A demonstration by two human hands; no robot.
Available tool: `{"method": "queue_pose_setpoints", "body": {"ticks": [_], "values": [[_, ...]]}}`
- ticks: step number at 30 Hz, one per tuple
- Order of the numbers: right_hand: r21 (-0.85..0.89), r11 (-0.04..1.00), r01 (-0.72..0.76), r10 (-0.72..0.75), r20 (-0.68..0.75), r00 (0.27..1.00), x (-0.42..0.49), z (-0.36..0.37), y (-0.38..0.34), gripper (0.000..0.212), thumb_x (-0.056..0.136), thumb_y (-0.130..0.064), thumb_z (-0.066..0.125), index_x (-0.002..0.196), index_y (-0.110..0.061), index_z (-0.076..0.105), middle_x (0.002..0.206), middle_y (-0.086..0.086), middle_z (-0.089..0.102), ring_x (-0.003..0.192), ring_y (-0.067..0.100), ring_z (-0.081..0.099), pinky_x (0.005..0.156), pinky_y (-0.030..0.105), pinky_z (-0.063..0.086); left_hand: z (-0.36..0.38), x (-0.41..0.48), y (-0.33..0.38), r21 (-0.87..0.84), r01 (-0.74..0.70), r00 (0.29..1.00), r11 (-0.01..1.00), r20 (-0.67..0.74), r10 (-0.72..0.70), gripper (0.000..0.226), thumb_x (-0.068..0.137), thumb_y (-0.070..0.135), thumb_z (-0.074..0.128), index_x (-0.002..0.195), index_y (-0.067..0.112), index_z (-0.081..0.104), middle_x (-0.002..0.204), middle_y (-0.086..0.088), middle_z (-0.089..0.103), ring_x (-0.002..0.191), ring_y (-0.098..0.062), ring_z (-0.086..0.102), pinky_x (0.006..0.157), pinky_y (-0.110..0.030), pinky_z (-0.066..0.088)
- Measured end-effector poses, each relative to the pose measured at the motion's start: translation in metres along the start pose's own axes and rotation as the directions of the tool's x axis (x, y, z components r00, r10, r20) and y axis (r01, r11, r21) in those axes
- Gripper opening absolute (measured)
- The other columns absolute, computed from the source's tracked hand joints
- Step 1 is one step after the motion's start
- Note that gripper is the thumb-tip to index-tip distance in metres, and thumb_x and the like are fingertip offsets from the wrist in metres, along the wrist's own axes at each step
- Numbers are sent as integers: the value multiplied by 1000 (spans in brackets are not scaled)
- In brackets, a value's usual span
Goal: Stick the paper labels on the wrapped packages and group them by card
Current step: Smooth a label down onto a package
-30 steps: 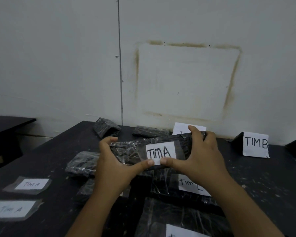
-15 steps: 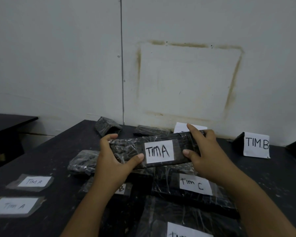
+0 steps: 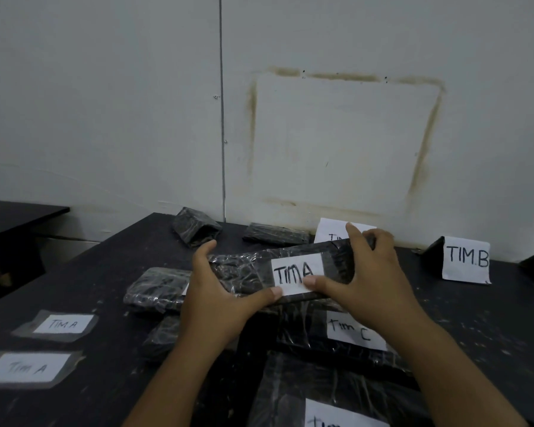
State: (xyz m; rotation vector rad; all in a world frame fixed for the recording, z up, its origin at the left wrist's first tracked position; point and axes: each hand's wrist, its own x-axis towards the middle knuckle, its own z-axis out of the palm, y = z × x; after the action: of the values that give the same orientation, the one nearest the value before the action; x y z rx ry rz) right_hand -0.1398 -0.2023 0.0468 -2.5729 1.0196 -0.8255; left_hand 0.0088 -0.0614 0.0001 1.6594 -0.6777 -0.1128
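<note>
I hold a long black wrapped package (image 3: 244,269) above the table with both hands. A white "TIM A" label (image 3: 293,272) is stuck on its front face. My left hand (image 3: 216,300) grips its left end, thumb under the bottom edge. My right hand (image 3: 361,282) grips the right end, with its thumb pressing on the label's lower edge. Below lie a package labelled "TIM C" (image 3: 352,331) and another labelled package (image 3: 336,417). Two loose "TIM A" labels (image 3: 63,323) (image 3: 28,367) lie on the table at left.
A folded "TIM B" card (image 3: 466,260) stands at the back right; another card (image 3: 330,232) stands half hidden behind my right hand. Unlabelled packages lie at the back (image 3: 195,224) (image 3: 275,234) and left of centre (image 3: 158,288). The black table (image 3: 105,266) meets a white wall.
My right thumb slid from the package's right part back onto the label's lower edge, and my left thumb moved right under it. The package stays held in about the same place.
</note>
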Motion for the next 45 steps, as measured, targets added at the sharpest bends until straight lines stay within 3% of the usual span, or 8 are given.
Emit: {"method": "queue_pose_setpoints", "body": {"ticks": [6,10,15,21,33,37,41,45], "values": [[93,991,97,-82,-157,984,1,0,2,74,82,-49,59,145,-22,31,106,-8,24,100,11,36,81,23,35,2,3,-6,-2,-56,995,998,-85,56,87,60,53,78,131,44,29,129,3,51,104,-17,53,85,-35,45],[-51,999,-13,8,-114,993,-7,6,-10,107,60,-89,32,145,-24,22,138,1,23,128,24,32,94,37,41,6,-5,3,115,4,984,993,-178,17,115,31,94,55,130,42,29,128,4,52,107,-20,54,88,-42,48],[-214,975,-65,36,-137,990,-13,10,-18,129,38,-99,21,140,-20,24,134,8,26,122,26,35,84,36,45,8,-8,4,254,-21,961,967,-263,90,110,32,91,57,124,37,34,115,2,60,96,-23,60,79,-44,53],[-113,993,-18,-6,-213,977,-7,3,-9,94,45,-95,28,113,-32,41,108,-6,28,100,16,45,64,27,41,9,-9,7,225,-114,928,968,-323,184,89,39,85,63,111,37,39,90,14,55,77,-14,58,63,-32,49],[38,999,-10,20,-277,961,-4,6,-4,48,75,-65,49,111,-34,55,105,-10,32,93,15,49,68,30,44,10,-7,7,214,-157,903,964,-365,228,73,53,78,57,107,30,46,77,21,51,64,-3,51,51,-17,36],[-77,996,-37,15,-266,964,-8,9,-12,69,79,-71,29,128,-25,45,133,7,36,118,25,41,80,39,45,12,-11,9,210,-183,891,960,-378,253,66,59,77,51,105,30,44,77,18,51,64,-6,52,49,-18,35],[-182,973,-143,101,-226,969,-13,6,-23,120,50,-97,12,141,-21,24,149,13,15,134,32,21,99,49,35,16,-18,15,220,-190,883,957,-388,264,62,60,77,51,104,34,39,78,19,50,64,-9,51,50,-16,33],[-191,967,-170,130,-203,970,-11,3,-21,133,37,-101,17,142,-20,17,150,13,9,134,34,19,102,51,30,21,-24,22,221,-231,865,947,-398,304,61,59,73,60,101,34,39,78,20,53,65,-10,56,53,-26,43]]}}
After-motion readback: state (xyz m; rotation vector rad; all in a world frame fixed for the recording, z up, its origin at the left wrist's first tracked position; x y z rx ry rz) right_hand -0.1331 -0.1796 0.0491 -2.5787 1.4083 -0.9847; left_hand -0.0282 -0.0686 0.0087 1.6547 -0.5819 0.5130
